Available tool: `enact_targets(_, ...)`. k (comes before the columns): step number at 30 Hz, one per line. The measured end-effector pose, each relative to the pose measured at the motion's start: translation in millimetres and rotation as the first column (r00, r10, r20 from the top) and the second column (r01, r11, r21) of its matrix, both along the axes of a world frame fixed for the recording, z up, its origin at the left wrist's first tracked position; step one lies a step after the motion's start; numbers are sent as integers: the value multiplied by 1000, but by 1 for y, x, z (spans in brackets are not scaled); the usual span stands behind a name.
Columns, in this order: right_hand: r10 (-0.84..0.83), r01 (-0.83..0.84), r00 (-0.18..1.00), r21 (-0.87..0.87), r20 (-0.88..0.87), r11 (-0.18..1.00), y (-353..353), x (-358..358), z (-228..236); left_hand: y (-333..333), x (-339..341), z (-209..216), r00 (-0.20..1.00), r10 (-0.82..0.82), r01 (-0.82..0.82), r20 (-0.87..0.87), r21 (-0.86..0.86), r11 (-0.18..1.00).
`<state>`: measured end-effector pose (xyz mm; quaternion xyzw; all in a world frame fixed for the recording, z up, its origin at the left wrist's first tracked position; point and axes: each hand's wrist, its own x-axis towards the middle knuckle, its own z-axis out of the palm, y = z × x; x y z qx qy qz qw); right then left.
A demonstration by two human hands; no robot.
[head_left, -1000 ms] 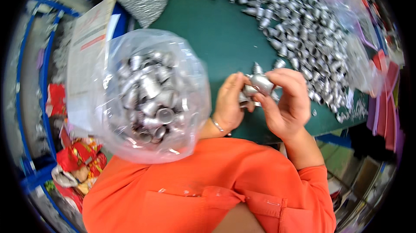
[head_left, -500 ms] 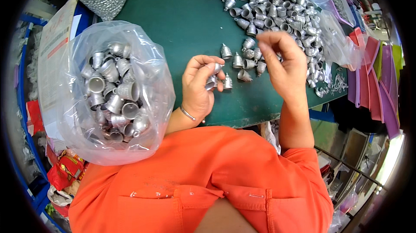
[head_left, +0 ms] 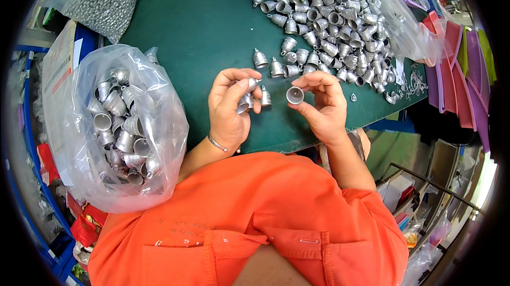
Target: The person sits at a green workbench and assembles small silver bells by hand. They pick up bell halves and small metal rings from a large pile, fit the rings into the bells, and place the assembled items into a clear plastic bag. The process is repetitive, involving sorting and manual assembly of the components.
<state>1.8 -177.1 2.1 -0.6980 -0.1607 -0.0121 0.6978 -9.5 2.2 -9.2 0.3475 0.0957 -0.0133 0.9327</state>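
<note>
My left hand (head_left: 229,108) is closed around a couple of small silver metal bells (head_left: 244,104), partly hidden by the fingers. Between the thumb and fingers of my right hand (head_left: 325,108) is one silver bell (head_left: 295,95), its round open mouth facing me and showing a hollow inside. The two hands are apart, above the near part of the green table. A few loose bells (head_left: 260,59) stand just beyond my left hand. Farther off, a large heap of the same bells (head_left: 340,20) spreads over the back right.
At my left stands a clear plastic bag (head_left: 164,142) of bells. A bag of small silver beads (head_left: 103,7) lies at the far left of the green table (head_left: 186,25). Right of the heap are clear plastic (head_left: 404,20), small wire-like pieces (head_left: 415,84) and purple and pink bins (head_left: 457,73).
My right hand has come from the heap toward my left hand and now holds a bell. The whole view has shifted a little. My left hand keeps its bells.
</note>
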Motion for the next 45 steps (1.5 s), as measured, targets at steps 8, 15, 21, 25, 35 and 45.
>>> enact_targets(8, 342, -42, 838, 574, -426, 818, 3, -2, 10, -1, -1, -1, 996, -22, 15, 81, 96, 995)
enact_targets(15, 494, 69, 586, 647, -642, 759, 6, -1, 12, -5, -1, 8, 934, -247, 59, 259, 568, 821)
enact_targets(21, 157, -131, 864, 88, -478, 988, 14, 7, 18, 0, -2, 4, 987, -20, 5, 161, 88, 996)
enact_targets(25, 307, -189, 940, -522, 150, 832, 15, 20, 18, 3, 3, 4, 990, 98, -92, 97, -64, 994)
enact_targets(35, 200, -153, 979, -480, 48, 864, 9, 12, 8, 2, 1, 3, 994, 108, -107, 19, -62, 992)
enact_targets(45, 292, -14, 787, 458, -543, 889, 10, 4, 9, 0, -1, -3, 975, -97, -10, 198, 482, 876)
